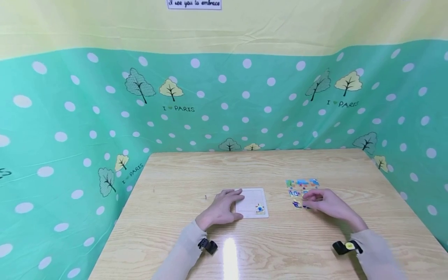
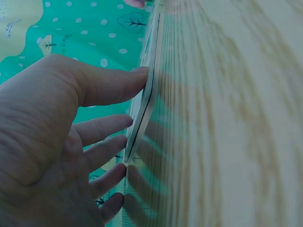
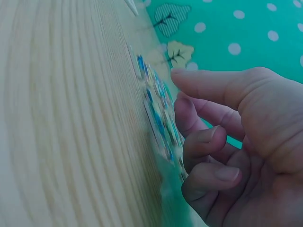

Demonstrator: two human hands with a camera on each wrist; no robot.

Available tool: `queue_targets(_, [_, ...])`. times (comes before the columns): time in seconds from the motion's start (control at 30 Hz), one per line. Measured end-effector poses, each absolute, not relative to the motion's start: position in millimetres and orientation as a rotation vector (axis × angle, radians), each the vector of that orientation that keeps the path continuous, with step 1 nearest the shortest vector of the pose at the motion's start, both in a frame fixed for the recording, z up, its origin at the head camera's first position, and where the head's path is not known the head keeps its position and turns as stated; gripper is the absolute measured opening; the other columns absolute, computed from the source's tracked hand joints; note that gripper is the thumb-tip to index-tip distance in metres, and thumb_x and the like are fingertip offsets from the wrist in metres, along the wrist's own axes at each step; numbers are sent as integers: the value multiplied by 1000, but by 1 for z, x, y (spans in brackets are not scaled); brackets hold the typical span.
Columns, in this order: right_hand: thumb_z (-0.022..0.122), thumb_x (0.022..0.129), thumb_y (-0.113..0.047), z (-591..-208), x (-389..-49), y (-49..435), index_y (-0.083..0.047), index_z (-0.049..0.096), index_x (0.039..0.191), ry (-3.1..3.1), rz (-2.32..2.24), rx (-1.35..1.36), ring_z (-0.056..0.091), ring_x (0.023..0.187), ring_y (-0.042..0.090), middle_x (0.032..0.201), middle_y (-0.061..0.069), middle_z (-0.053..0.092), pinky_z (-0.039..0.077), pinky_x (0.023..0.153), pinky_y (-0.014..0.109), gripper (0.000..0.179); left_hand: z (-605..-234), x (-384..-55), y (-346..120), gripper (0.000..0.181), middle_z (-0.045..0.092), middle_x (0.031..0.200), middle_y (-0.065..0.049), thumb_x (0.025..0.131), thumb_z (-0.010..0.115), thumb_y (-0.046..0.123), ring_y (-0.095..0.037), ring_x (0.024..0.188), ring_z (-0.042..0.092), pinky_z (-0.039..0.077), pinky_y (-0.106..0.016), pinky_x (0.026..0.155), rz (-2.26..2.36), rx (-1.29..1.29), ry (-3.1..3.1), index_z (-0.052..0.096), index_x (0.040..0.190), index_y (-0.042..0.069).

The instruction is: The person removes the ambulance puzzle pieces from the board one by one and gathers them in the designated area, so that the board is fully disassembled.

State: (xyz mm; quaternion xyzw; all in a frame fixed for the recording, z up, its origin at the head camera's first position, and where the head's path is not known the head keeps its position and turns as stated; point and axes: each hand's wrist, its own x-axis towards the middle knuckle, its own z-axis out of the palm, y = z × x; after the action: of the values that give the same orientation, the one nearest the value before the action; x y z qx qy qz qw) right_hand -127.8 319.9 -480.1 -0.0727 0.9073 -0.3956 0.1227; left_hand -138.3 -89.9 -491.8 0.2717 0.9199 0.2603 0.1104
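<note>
A white square puzzle board (image 1: 250, 199) lies flat on the table, with one small picture tile (image 1: 260, 209) in its near right corner. My left hand (image 1: 221, 207) rests at the board's left side, its fingers spread and fairly straight. In the left wrist view, the thumb (image 2: 116, 85) touches the board's edge. To the right of the board lie several colourful puzzle tiles (image 1: 302, 182) in rows. Just over the near rows is my right hand (image 1: 327, 204), fingers bent and thumb apart from them. Nothing shows between its fingertips in the right wrist view, and the tiles (image 3: 158, 113) lie beyond them.
The wooden table (image 1: 182, 175) reaches back to a green dotted curtain (image 1: 224, 93), which also hangs along both sides. A tiny dark speck (image 1: 205, 197) lies left of my left hand. Both wrists wear black camera straps (image 1: 208, 245).
</note>
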Motion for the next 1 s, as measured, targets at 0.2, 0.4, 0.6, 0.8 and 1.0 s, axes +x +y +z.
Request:
queue_targets(0.2, [78, 97, -29, -480, -134, 301, -4, 75, 122, 2611, -1191, -234, 56, 80, 12, 98, 5, 66, 48, 63, 23, 35, -493, -139, -91, 70, 43, 170, -5, 90, 77, 34, -34, 158, 35, 27, -62, 130, 771, 791, 2700, 58, 153, 12])
queue_targets(0.4, [78, 97, -27, -481, -136, 287, -5, 75, 118, 2585, -1219, -283, 58, 82, 14, 98, 5, 67, 50, 66, 23, 31, -494, -139, -91, 69, 44, 170, -5, 90, 77, 34, -34, 158, 36, 28, -62, 129, 765, 797, 2707, 58, 153, 13])
queue_targets(0.6, [80, 94, -24, -483, -137, 273, -6, 76, 115, 2583, -1229, -354, 58, 91, 15, 99, 4, 69, 49, 75, 22, 28, -492, -139, -91, 69, 44, 170, -5, 90, 77, 34, -34, 158, 36, 27, -62, 129, 775, 794, 2704, 58, 153, 12])
queue_targets(0.8, [82, 93, -23, -485, -137, 256, -7, 77, 113, 2607, -1188, -400, 59, 89, 15, 95, 2, 68, 49, 76, 23, 26, -492, -139, -91, 70, 44, 170, -5, 89, 78, 34, -34, 158, 36, 27, -63, 129, 784, 791, 2703, 59, 153, 12])
queue_targets(1.0, [82, 92, -25, -485, -139, 240, -8, 78, 111, 2602, -1175, -456, 61, 89, 12, 96, 0, 71, 50, 78, 22, 26, -494, -139, -91, 69, 44, 170, -5, 90, 77, 34, -34, 158, 36, 28, -62, 129, 766, 794, 2708, 58, 153, 13])
